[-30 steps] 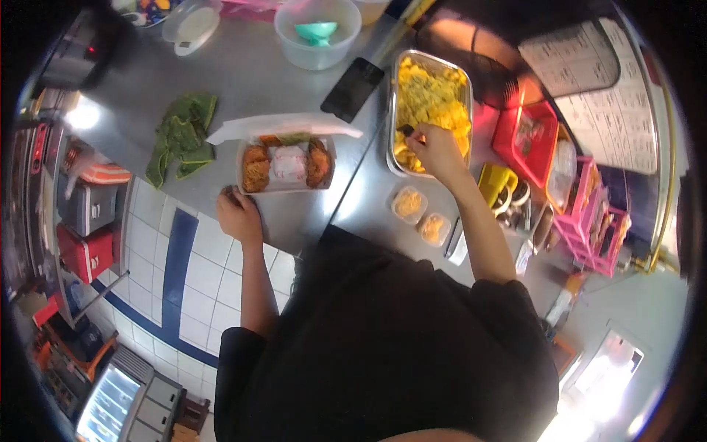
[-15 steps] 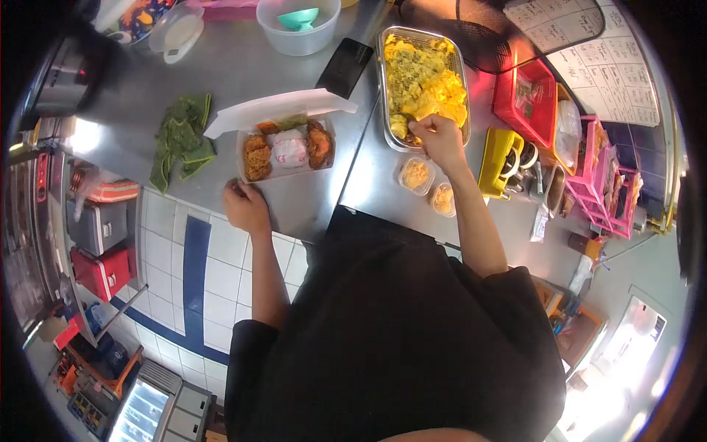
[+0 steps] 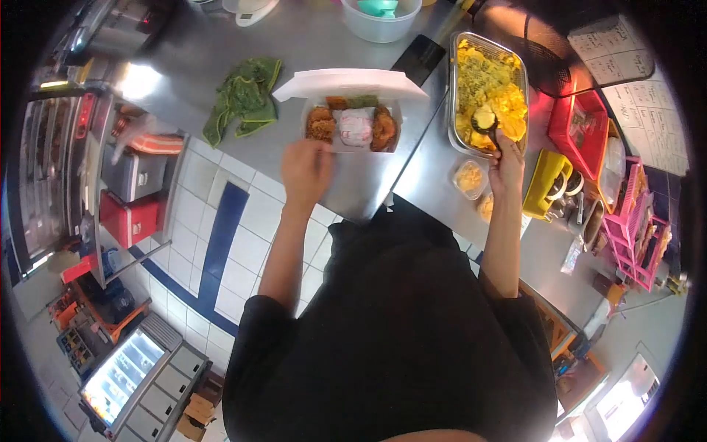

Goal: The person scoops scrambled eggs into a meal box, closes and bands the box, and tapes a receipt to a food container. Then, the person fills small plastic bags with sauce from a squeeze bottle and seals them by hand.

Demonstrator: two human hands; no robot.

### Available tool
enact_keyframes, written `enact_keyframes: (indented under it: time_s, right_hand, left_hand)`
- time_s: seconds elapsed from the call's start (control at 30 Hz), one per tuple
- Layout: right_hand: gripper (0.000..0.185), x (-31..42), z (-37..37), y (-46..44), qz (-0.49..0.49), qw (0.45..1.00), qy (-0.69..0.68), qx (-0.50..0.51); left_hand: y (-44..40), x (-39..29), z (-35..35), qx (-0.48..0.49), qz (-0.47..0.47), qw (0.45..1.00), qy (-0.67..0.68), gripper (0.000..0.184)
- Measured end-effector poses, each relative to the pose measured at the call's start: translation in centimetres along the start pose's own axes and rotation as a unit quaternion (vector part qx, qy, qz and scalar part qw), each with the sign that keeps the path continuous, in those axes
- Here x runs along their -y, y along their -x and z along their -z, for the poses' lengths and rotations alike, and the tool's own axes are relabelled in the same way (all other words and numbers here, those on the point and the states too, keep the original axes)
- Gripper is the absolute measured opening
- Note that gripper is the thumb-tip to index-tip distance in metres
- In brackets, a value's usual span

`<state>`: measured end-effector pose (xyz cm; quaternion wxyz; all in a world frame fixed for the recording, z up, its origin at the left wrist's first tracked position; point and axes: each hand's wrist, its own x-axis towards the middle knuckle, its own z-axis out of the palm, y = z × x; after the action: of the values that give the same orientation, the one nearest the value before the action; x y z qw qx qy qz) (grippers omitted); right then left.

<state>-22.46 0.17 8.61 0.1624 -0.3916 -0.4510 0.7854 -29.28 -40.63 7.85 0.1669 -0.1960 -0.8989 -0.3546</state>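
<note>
Holding black spoon (image 3: 485,127), right fingers (image 3: 501,149) closed

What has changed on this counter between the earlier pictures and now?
The left hand moved from the counter's edge to the near side of the open box; whether it grips is unclear. The right hand drew back toward the tray's near edge, and its black spoon now visibly holds yellow food. The box, cloth and phone stayed in place.
</note>
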Motion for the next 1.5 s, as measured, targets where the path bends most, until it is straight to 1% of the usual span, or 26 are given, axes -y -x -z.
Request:
enact_keyframes:
  time_s: [0.03,0.07,0.13,0.17,0.23,0.27,0.33,0.47,0.57,0.67,0.73,0.77,0.83,0.87,0.9,0.93,0.97,1.0,1.03,1.07,1.13,1.27,1.37,1.43,1.47,1.5]
  right_hand:
    - [0.011,0.7,-0.6,0.9,-0.013,0.999,-0.024,-0.021]
    - [0.011,1.1,-0.7,1.6,-0.013,0.999,-0.028,-0.018]
    - [0.019,1.7,-0.6,2.9,0.014,0.997,-0.029,0.070]
    - [0.019,2.0,-0.6,3.1,0.018,0.997,-0.033,0.073]
    - [0.024,2.5,-0.4,3.5,-0.039,0.986,-0.153,0.060]
    - [0.026,2.8,-0.2,3.8,-0.067,0.974,-0.212,0.051]
    - [0.020,3.2,-1.0,5.7,-0.062,0.978,-0.194,0.036]
    - [0.013,1.3,-1.7,7.9,-0.074,0.983,-0.156,0.065]
    - [0.011,-0.7,-3.2,8.9,-0.134,0.970,-0.141,0.147]
    - [0.019,-2.1,-6.3,9.7,-0.162,0.971,-0.068,0.159]
    - [0.019,-3.1,-8.3,10.1,-0.174,0.964,-0.078,0.186]
    - [0.016,-3.3,-9.5,10.6,-0.151,0.968,0.000,0.200]
    - [0.013,-4.1,-11.8,11.5,-0.128,0.965,0.080,0.213]
    - [0.013,-4.6,-13.0,12.0,-0.068,0.958,0.161,0.229]
    - [0.013,-4.9,-13.8,12.2,-0.008,0.939,0.242,0.244]
    - [0.013,-6.1,-14.1,11.5,-0.010,0.937,0.245,0.250]
    - [0.015,-8.0,-14.2,10.5,0.261,0.862,0.336,0.277]
    - [0.016,-9.5,-14.4,9.9,0.510,0.712,0.393,0.281]
    - [0.017,-10.0,-14.4,10.3,0.507,0.673,0.451,0.294]
    - [0.017,-10.9,-14.2,10.0,0.508,0.670,0.451,0.300]
    - [0.016,-11.8,-14.0,9.5,0.568,0.452,0.610,0.316]
    - [0.019,-10.6,-14.2,10.2,0.543,0.484,0.600,0.332]
    - [0.018,-10.5,-14.4,10.2,0.577,0.500,0.552,0.336]
    - [0.015,-10.5,-15.0,10.6,0.542,0.601,0.485,0.332]
    - [0.015,-9.9,-15.2,10.8,0.545,0.597,0.494,0.321]
    - [0.015,-8.3,-15.5,11.8,0.304,0.792,0.413,0.333]
  left_hand:
    - [-1.3,-0.8,0.5,0.079,-0.102,0.990,-0.049,0.020]
    - [-1.8,-1.2,0.3,0.077,-0.104,0.990,-0.053,0.020]
    - [-2.9,-1.8,0.0,0.191,-0.187,0.949,-0.164,0.036]
    - [-3.2,-1.6,-0.2,0.186,-0.191,0.949,-0.167,0.036]
    - [-3.5,-0.9,-0.9,0.284,-0.191,0.910,-0.234,0.051]
    - [-3.6,-0.5,-1.1,0.282,-0.198,0.909,-0.235,0.051]
    - [-3.5,-0.7,-1.0,0.326,-0.170,0.897,-0.245,0.060]
    - [-3.6,-1.5,-0.8,0.293,-0.156,0.910,-0.247,0.062]
    - [-3.6,-1.8,-1.2,0.324,-0.121,0.901,-0.262,0.064]
    - [-2.8,-1.5,-1.1,0.253,-0.144,0.922,-0.256,0.051]
    - [-2.5,-1.4,-0.5,0.165,-0.106,0.967,-0.163,0.033]
    - [-2.2,-1.5,-0.1,0.165,-0.107,0.967,-0.164,0.033]
    - [-1.4,-2.0,1.1,0.063,0.029,0.993,-0.092,0.020]
    - [-0.8,-2.0,1.4,0.062,0.032,0.993,-0.092,0.020]
    - [0.0,-1.9,1.5,0.019,0.099,0.993,-0.056,0.021]
    - [1.0,-1.7,1.7,-0.027,0.166,0.985,-0.019,0.022]
    - [2.0,-1.5,1.7,-0.032,0.172,0.984,-0.021,0.022]
    - [3.1,-1.3,1.5,-0.037,0.219,0.975,-0.013,0.023]
    - [3.9,-1.3,1.4,-0.042,0.265,0.963,-0.003,0.025]
    - [4.6,-1.3,1.4,-0.047,0.269,0.962,-0.003,0.025]
    - [5.7,-1.4,1.4,-0.048,0.290,0.956,-0.014,0.025]
    - [6.9,-0.4,1.5,-0.067,0.314,0.947,-0.004,0.025]
    - [7.3,0.7,1.1,-0.101,0.343,0.932,0.049,0.029]
    - [7.4,2.4,-0.1,-0.140,0.321,0.937,0.014,0.030]
    - [6.9,2.9,-0.5,-0.136,0.315,0.939,0.028,0.030]
    - [6.4,2.7,-0.8,-0.139,0.335,0.932,0.010,0.030]
